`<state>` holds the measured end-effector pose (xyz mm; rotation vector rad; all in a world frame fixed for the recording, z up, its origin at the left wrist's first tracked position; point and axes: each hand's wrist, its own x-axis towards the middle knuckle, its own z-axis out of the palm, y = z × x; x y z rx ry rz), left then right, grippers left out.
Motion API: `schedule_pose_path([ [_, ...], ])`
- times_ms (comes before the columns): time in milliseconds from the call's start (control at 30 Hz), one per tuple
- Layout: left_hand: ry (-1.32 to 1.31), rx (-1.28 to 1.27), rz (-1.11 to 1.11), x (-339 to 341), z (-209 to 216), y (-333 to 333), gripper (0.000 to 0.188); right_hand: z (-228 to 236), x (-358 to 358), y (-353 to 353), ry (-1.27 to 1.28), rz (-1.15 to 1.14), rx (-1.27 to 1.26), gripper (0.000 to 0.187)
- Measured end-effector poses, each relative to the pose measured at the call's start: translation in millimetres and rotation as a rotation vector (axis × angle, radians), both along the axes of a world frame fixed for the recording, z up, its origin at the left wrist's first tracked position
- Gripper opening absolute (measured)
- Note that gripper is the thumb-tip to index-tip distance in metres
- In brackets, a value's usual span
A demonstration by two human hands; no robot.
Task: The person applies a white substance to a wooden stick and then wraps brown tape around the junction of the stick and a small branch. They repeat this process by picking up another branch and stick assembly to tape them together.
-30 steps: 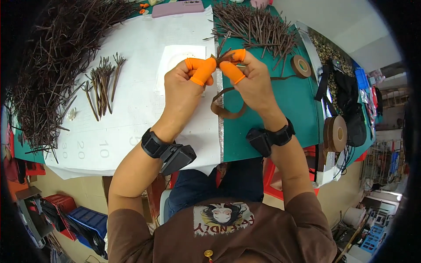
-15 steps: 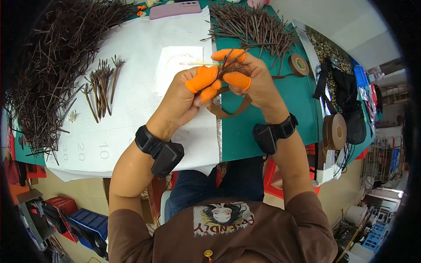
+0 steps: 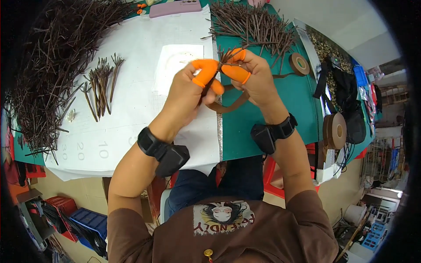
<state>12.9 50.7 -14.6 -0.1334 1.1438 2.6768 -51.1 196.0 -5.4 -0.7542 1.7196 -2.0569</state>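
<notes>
Pinching twig bundle (image 3: pixel 224 57): left hand (image 3: pixel 191 86), right hand (image 3: pixel 258 84), grip closed; blue crate (image 3: pixel 91 219), contents unclear

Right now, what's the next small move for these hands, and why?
I'd probably have the right hand draw the brown tape snug while the left hand steadies the twig bundle: both hands pinch at the bundle, and the tape curves in a loose loop below.
</notes>
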Motion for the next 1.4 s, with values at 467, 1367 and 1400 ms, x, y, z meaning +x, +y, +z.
schedule_pose_path([
  [467, 0.159, -0.338, 0.229, -4, -1, -5, 0.017, 0, 1, -6, 0.130, -0.108, 0.096, 0.018],
  [1367, 0.111, -0.345, 0.128, 1, 1, -2, 0.015, -5, 3, -7, 0.051, -0.085, -0.059, 0.014],
  [1400, 0.049, -0.312, 0.125, 1, 3, -2, 0.014, -5, 3, -7, 0.051, -0.085, -0.058, 0.014],
])
